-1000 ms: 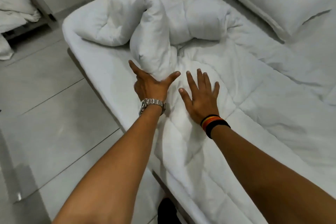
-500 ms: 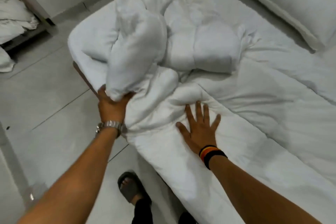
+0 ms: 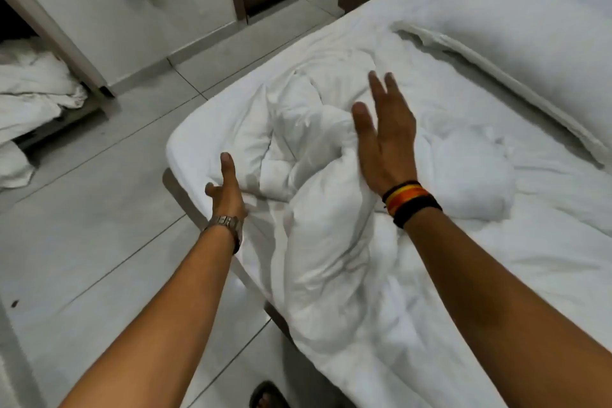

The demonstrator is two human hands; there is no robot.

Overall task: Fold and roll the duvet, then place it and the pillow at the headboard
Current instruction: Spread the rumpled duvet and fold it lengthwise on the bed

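At the bed's nine o'clock edge, both hands have let go: left hand (image 3: 228,190) and right hand (image 3: 385,139) now hover open-fingered over the bunched duvet (image 3: 318,202), folding unfinished.

No text, label, brand or number can be read anywhere; the watch (image 3: 227,222) face is turned out of view.

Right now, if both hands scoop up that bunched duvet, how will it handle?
The duvet probably goes floppy: it lies in soft, irregular folds. Likely light for its bulk, being puffy. Its near end drapes over the bed edge, so it may slide off.
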